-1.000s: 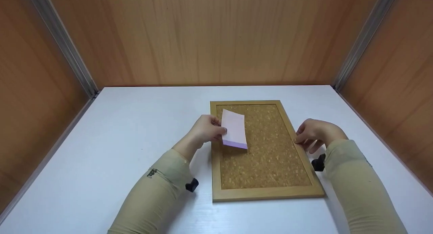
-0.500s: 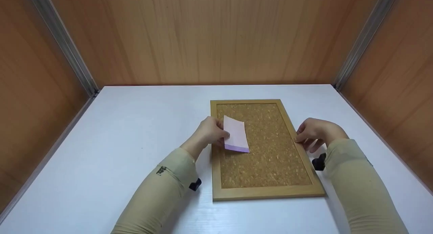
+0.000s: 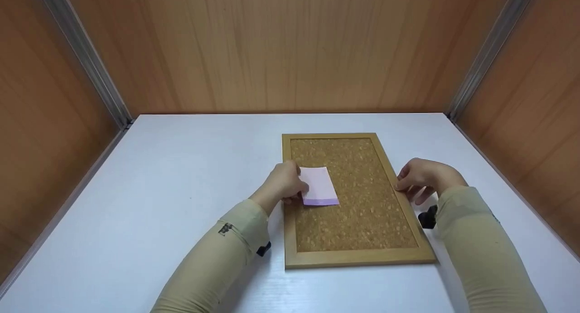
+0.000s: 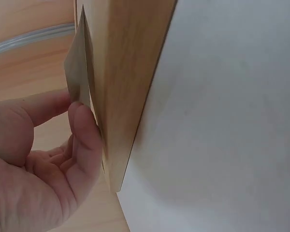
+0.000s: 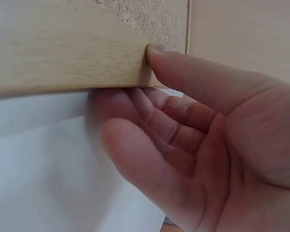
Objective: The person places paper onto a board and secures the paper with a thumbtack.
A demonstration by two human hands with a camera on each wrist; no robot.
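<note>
A cork board [image 3: 358, 213] in a light wooden frame lies flat on the white table [image 3: 181, 168]. My left hand [image 3: 290, 184] pinches the left edge of a pale pink note [image 3: 321, 186] with a purple lower strip. The note lies low over the upper left of the cork. In the left wrist view, thumb and forefinger grip the note [image 4: 77, 72] beside the frame [image 4: 125, 72]. My right hand [image 3: 421, 175] holds the board's right frame edge. Its thumb [image 5: 183, 72] presses on the wood [image 5: 63, 53] and its fingers curl beside it.
Wooden walls with metal corner strips [image 3: 86, 59] close in the table at the back and both sides. Bare white table lies left of the board and in front of it. A small black wrist mount [image 3: 427, 217] shows by the right sleeve.
The left hand has shifted a little right and brought the note down from a raised tilt to nearly flat on the cork. The right hand has stayed on the frame.
</note>
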